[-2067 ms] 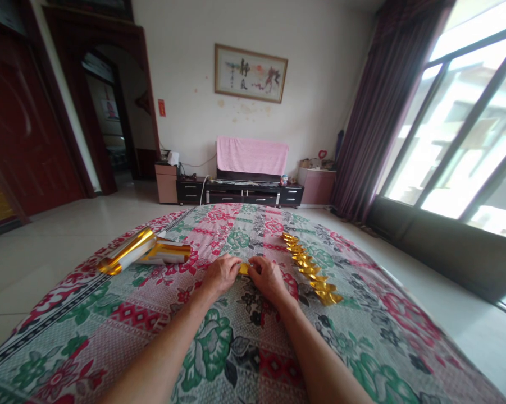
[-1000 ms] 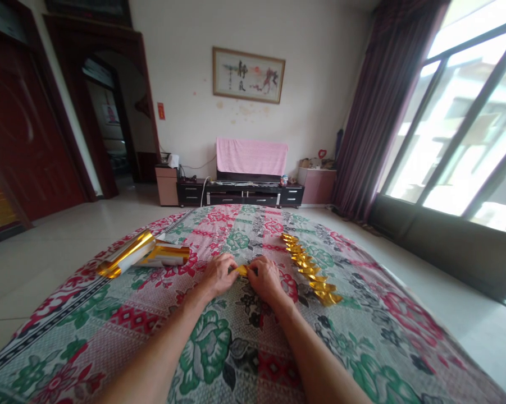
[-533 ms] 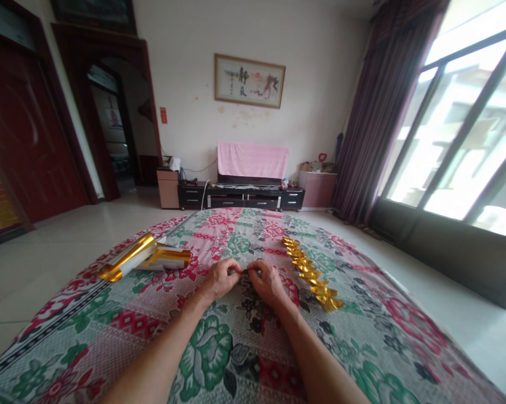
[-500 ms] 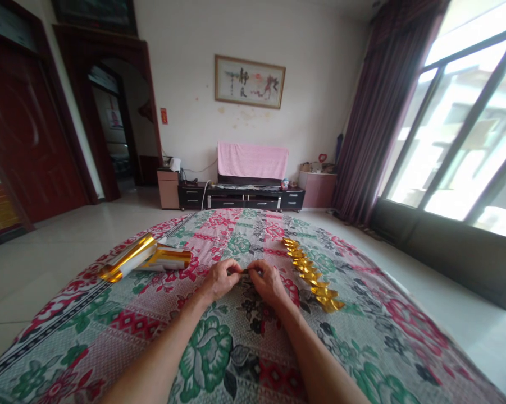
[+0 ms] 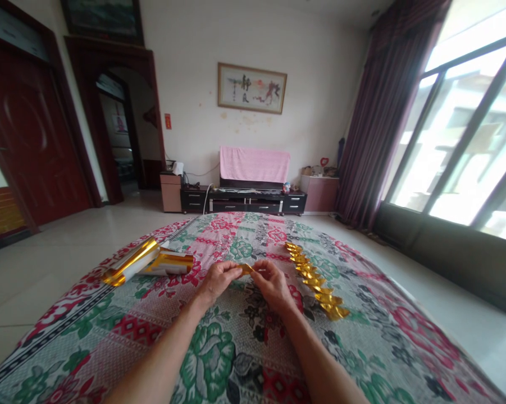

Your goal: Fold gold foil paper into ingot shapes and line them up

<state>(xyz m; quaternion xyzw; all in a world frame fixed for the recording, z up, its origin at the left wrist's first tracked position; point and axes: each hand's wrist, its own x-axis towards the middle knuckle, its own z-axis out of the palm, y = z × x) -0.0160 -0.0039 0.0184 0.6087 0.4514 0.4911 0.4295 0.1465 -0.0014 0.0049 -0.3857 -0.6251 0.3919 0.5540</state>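
Note:
Between my hands is a small piece of folded gold foil paper (image 5: 246,269), held just above the patterned tablecloth. My left hand (image 5: 219,280) pinches its left end between thumb and fingers. At the other end, the thumb and fingertips of my right hand (image 5: 273,283) are closed on it. To the right of my right hand runs a slanting row of several folded gold paper ingots (image 5: 314,279). Left of my left hand lie curled sheets of gold foil paper (image 5: 168,262) with pale undersides.
A floral cloth (image 5: 210,359) covers the round table. Beyond it stands a low black TV cabinet (image 5: 244,202) with a pink towel (image 5: 255,164) draped above it. A purple curtain (image 5: 379,112) and a window are at right; a red door (image 5: 29,129) is at left.
My hands have moved slightly apart, and more of the gold foil piece shows between the fingertips. The whole view has shifted a little, while the ingot row and curled sheets stay put.

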